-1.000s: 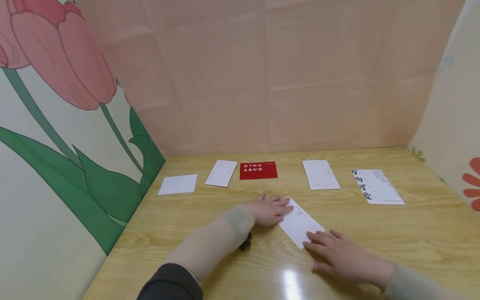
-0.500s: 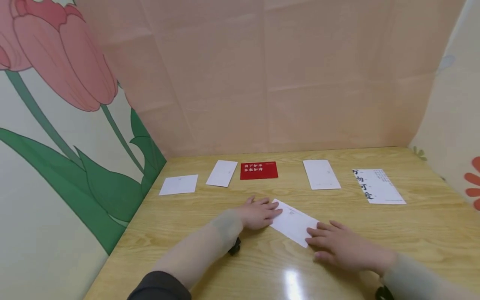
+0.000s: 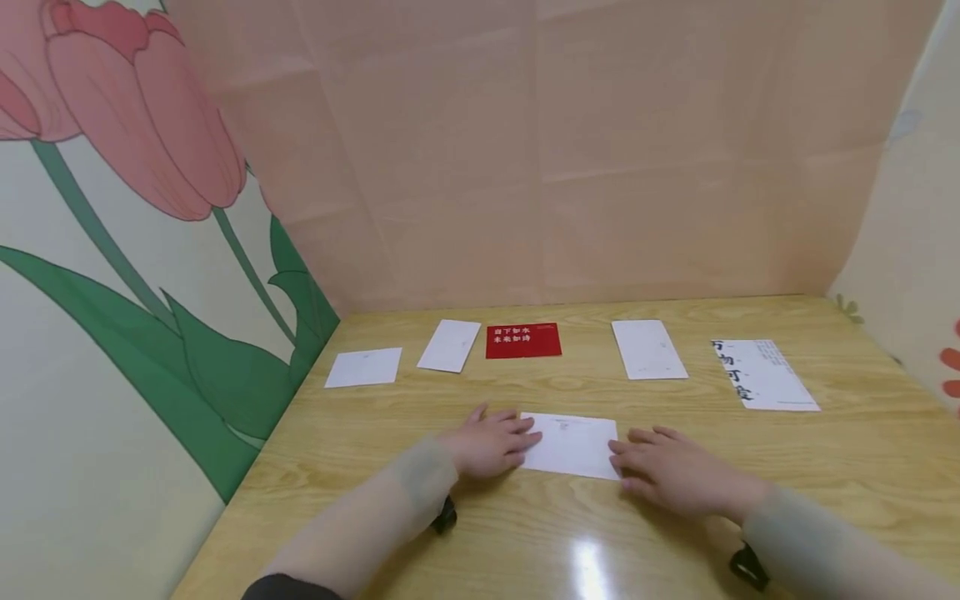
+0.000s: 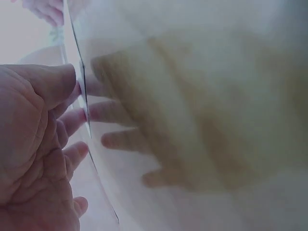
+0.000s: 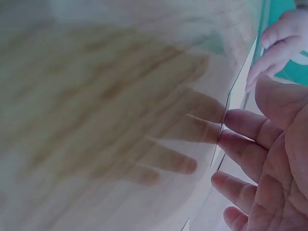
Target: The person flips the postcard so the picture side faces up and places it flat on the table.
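A white card (image 3: 572, 447) with small faint print lies flat on the table between my two hands, its long side running left to right. On its left end rest the spread fingertips of my left hand (image 3: 487, 442). My right hand (image 3: 678, 472) touches the right end with its fingertips, the fingers extended. In the left wrist view, the left hand (image 4: 36, 149) has its thumb and fingertips by the card's thin edge. The right wrist view has the fingertips of the right hand (image 5: 269, 154) at the card's other edge. Neither hand curls round the card.
Farther back on the wooden table (image 3: 480, 567) lie a small white card (image 3: 363, 367), another white card (image 3: 449, 346), a red card (image 3: 523, 341) with white characters, a white card (image 3: 649, 349) and a card with black characters (image 3: 765, 374). A pink sheet (image 3: 570, 167) hangs behind.
Both hands have turned the white card from a steep diagonal to nearly level across the table. The left hand has moved left and nearer, the right hand slightly farther away. The other cards lie unchanged.
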Demonstrator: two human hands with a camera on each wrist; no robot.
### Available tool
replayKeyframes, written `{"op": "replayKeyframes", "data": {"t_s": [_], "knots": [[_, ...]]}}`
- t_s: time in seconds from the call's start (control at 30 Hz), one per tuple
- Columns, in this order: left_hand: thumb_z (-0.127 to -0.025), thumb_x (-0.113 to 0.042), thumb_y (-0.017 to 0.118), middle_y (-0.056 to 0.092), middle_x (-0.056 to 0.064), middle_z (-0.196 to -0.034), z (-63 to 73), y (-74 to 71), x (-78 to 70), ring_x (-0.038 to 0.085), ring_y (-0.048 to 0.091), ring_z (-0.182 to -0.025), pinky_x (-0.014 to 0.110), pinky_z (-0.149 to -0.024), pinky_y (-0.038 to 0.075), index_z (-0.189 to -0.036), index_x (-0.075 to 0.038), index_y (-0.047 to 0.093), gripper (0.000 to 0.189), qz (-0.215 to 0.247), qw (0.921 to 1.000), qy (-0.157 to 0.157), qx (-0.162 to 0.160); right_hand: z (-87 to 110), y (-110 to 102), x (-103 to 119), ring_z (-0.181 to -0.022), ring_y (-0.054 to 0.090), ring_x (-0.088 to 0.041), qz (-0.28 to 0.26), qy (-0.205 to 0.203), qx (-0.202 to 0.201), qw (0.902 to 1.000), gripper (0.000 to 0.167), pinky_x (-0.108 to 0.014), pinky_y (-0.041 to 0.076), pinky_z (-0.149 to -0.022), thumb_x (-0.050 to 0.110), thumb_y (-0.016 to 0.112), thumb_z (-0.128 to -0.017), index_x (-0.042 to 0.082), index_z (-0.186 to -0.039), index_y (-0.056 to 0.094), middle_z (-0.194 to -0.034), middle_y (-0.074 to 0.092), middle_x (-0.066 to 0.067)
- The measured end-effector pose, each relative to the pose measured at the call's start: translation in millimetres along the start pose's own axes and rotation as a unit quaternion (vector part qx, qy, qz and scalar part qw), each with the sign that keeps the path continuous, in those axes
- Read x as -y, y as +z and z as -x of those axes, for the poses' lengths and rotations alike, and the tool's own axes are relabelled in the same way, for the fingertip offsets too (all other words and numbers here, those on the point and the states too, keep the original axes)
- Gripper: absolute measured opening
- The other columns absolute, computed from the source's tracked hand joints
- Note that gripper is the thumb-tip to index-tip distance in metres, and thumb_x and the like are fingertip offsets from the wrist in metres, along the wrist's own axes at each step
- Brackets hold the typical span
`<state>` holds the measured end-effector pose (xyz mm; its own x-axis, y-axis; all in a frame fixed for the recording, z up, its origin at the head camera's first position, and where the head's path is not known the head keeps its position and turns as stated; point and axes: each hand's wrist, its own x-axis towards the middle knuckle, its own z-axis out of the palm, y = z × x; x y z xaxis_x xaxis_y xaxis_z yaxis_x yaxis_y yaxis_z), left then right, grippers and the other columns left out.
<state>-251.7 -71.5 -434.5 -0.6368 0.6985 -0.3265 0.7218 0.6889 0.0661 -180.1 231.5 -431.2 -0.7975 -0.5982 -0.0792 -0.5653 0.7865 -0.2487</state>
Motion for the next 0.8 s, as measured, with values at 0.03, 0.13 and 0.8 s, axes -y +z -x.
{"op": "replayKeyframes", "data": {"t_s": [0.03,0.13,0.8], "knots": [[-0.101,-0.045,0.040,0.021,-0.014,-0.157,1.9,1.3,0.3,0.015,0.013,-0.146,0.056,-0.114,0.005,-0.150,-0.041,0.026,0.050,0.004,1.0000,-0.003,0.001,-1.6,0,0,-0.133,0.040,-0.038,-0.002,0.003,0.001,1.0000,0.045,-0.061,0.021,-0.108,0.046,0.053,-0.096,0.018,-0.130,0.061,-0.140,0.052,-0.003],[-0.101,-0.044,0.041,0.022,-0.013,-0.157,7.6,4.5,1.3,0.015,0.015,-0.146,0.056,-0.114,0.006,-0.149,-0.040,0.028,0.050,0.015,0.9999,-0.009,-0.001,-6.1,-1,3,-0.133,0.040,-0.037,-0.001,0.004,0.006,1.0000,0.046,-0.060,0.022,-0.108,0.044,0.054,-0.096,0.017,-0.132,0.060,-0.140,0.052,-0.003],[-0.100,-0.041,0.048,0.030,-0.009,-0.155,32.3,14.7,-11.2,0.012,0.023,-0.143,0.051,-0.114,0.013,-0.148,-0.032,0.036,0.050,0.056,0.9981,-0.006,-0.024,-8.2,-1,16,-0.120,0.053,-0.033,0.006,-0.040,-0.012,0.9991,0.032,-0.059,0.031,-0.102,0.037,0.061,-0.093,0.018,-0.118,0.068,-0.128,0.062,0.000]]}}
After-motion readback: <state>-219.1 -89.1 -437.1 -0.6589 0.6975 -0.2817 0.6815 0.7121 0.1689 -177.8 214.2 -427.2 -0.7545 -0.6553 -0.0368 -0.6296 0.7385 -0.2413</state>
